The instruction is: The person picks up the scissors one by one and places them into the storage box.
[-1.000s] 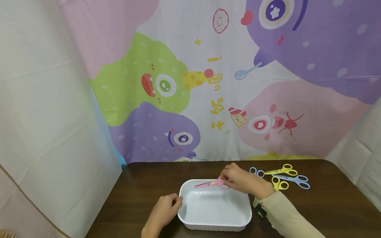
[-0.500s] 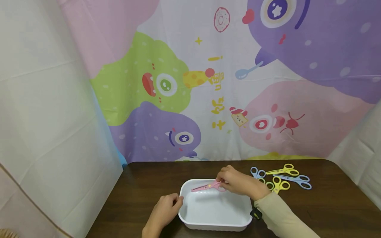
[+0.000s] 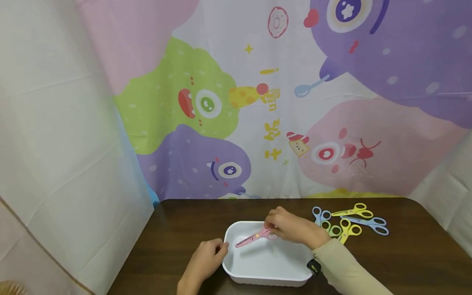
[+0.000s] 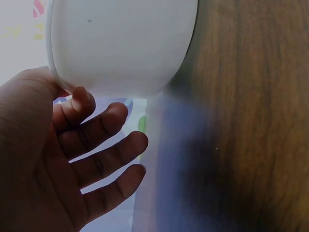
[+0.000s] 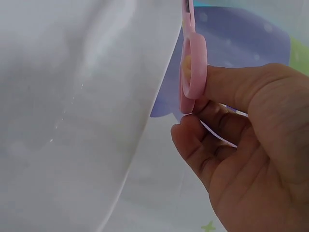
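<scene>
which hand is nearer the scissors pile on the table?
Right. The right hand holds pink scissors over the white tray, just left of the pile. The left hand rests at the tray's left rim, on the far side from the pile.

Head view looks down from afar; both wrist views sit close, sharing the white tray [image 3: 236,278]

My left hand [image 4: 58,159] sits beside the smooth white plastic tub [image 4: 120,43], its rounded outer wall filling the top of the view. My fingers [image 4: 104,123] are spread and relaxed, the topmost one touching the tub's wall. To the right runs the dark brown wooden tabletop [image 4: 251,111].
</scene>
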A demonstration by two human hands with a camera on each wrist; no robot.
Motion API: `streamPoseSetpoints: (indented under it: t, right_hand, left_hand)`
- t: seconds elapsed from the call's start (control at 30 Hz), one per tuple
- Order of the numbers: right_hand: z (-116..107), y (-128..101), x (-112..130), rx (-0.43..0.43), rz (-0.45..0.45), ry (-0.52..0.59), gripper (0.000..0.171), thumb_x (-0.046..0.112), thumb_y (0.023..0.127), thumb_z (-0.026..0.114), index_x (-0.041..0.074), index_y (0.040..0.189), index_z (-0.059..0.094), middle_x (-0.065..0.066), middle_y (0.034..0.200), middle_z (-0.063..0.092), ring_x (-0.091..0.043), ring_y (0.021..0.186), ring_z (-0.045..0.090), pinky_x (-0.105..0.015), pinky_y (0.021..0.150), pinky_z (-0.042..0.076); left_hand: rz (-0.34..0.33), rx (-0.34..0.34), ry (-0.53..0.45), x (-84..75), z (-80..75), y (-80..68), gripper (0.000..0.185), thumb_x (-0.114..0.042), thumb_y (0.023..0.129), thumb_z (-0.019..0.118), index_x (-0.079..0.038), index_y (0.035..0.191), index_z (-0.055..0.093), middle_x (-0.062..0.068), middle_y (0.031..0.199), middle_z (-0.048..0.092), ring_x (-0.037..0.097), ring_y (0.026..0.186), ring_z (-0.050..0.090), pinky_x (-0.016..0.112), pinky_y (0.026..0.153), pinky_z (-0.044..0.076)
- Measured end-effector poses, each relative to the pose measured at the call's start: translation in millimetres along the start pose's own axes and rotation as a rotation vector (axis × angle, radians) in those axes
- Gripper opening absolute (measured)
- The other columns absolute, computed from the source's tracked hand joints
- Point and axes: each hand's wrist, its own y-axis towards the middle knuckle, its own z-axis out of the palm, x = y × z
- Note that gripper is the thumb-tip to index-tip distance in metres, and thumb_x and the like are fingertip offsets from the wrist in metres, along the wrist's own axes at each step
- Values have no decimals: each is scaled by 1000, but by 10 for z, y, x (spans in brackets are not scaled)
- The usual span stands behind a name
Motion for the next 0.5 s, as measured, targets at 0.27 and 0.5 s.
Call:
streamPoseSetpoints:
  t: [0.27,0.5]
  right_hand:
    - [60,67,11,16,-60,-8,9,7,87,78,11,93,74,3,90,65,-14,89,54,-28,83,48]
    - [109,154,32,60,-71,4,12,6,86,79,16,91,74,5,90,64,-12,89,50,-26,81,46]
  left_hand:
    - [-6,3,-4,4,1,-1,36,-24,98,64,-21,65,50,-13,57,38,0,52,35,20,49,29]
    - [-10,9,-5,14,3,-2,36,-25,99,64,-21,65,50,-13,57,38,0,52,36,20,49,29]
